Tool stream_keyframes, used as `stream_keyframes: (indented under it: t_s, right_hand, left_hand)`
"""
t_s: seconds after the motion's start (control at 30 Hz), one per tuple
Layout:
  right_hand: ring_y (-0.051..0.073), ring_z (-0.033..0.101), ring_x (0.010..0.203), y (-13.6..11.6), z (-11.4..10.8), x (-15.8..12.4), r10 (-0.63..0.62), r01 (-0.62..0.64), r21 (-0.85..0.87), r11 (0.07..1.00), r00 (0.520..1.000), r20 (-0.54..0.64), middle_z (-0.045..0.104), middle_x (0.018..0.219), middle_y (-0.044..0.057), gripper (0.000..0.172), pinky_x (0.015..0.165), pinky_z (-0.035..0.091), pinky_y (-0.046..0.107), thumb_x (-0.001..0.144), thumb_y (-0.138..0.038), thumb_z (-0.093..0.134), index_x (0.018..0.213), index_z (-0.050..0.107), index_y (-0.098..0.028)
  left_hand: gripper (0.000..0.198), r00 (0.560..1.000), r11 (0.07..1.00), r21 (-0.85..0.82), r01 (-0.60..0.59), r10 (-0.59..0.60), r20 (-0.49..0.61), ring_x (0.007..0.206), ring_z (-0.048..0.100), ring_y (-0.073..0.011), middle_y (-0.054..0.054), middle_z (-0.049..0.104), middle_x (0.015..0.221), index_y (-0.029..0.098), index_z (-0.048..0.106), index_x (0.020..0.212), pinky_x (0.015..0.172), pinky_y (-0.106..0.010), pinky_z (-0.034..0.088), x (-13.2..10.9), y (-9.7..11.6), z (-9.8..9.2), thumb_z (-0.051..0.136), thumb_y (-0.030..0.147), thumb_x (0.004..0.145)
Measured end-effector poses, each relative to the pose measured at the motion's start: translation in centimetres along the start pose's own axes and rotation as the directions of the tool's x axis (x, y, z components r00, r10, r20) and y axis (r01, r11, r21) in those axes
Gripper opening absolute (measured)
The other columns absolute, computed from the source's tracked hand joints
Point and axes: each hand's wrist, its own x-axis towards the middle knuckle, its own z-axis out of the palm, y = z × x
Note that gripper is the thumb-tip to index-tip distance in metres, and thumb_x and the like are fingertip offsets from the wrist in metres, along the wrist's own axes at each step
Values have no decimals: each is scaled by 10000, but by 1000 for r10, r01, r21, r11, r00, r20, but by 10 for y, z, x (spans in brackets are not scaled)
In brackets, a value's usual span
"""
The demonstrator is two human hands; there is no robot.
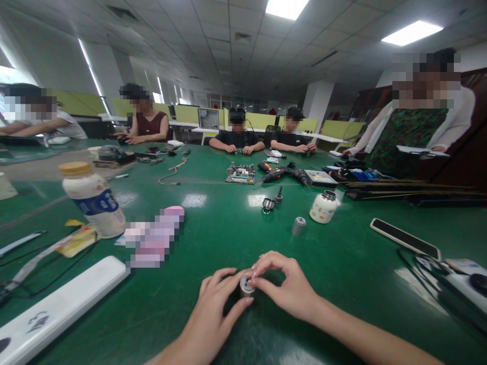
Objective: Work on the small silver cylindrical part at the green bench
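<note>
A small round metal part sits low over the green table near its front edge. My left hand curls around it from the left, thumb and fingers closed on its side. My right hand comes in from the right, with its fingertips pinching the top of the same part. Further out on the table lie a grey metal cylinder, a small white jar with an open top, and two little metal fittings.
A white milk bottle stands at left, with a long white case and cables in front of it. A black phone lies at right. A circuit board and power screwdrivers lie mid-table. Several people sit around the far side.
</note>
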Motion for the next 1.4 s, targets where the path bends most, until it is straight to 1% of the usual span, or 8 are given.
stream_keyframes:
  t_s: [0.4,0.6,0.7,0.8,0.9,1.03,1.23,1.4]
  right_hand:
    - [168,649,788,-4,3,3,53,-54,6,999,998,23,713,796,9,80,762,467,308,738,-192,741,754,663,-204]
    - [161,642,706,-5,-4,4,53,-56,-28,998,995,-85,679,694,-16,188,763,465,319,711,-245,766,834,632,-197]
    - [176,650,840,-6,-4,1,2,-3,-39,999,1000,-8,709,861,15,190,814,472,330,723,-204,744,887,649,-207]
    - [179,647,847,-6,0,-1,-16,19,-65,998,999,41,715,848,17,91,796,483,332,760,-182,707,838,677,-218]
    - [176,660,827,-5,0,3,-33,32,-20,999,999,-33,726,814,16,51,800,494,334,772,-201,709,788,663,-215]
    - [182,691,843,11,-17,15,14,-5,89,996,994,-107,731,841,46,129,826,518,348,778,-272,718,791,619,-190]
    - [219,660,991,57,-42,19,74,-70,-27,997,975,209,723,845,88,204,875,512,384,755,-343,735,762,670,-149]
    - [215,649,1010,64,-43,17,45,-28,-70,997,965,259,725,918,96,176,892,508,381,749,-307,741,834,710,-155]
  left_hand:
    - [416,1000,1000,25,-5,5,-2,1137,543,-255,-18,647,1194,349,558,1269,934,-456,471,-2,0,0,620,260,867]
    - [409,1000,1000,28,3,-3,12,1150,532,-265,-17,642,1216,342,558,1268,941,-472,457,-1,1,0,618,270,869]
    - [401,1000,1000,25,0,0,11,1146,535,-257,-13,643,1211,346,562,1260,942,-463,457,0,1,0,614,261,872]
    - [405,1000,1000,30,-2,2,-2,1135,543,-251,-18,654,1183,339,570,1256,934,-443,466,-1,1,-1,623,253,864]
    - [401,1000,999,38,1,-1,-10,1125,549,-256,-29,657,1176,325,580,1251,928,-441,467,-1,2,-1,629,256,858]
    - [389,1000,999,33,13,-13,-10,1135,539,-266,-37,654,1186,318,576,1257,931,-453,458,-2,4,-2,610,271,872]
    - [394,999,999,18,40,-40,19,1162,517,-273,-30,640,1216,324,565,1269,955,-472,436,-3,5,-4,600,280,879]
    - [397,998,998,17,61,-61,21,1157,514,-276,-31,643,1202,322,568,1263,952,-480,434,-2,5,-5,606,262,872]
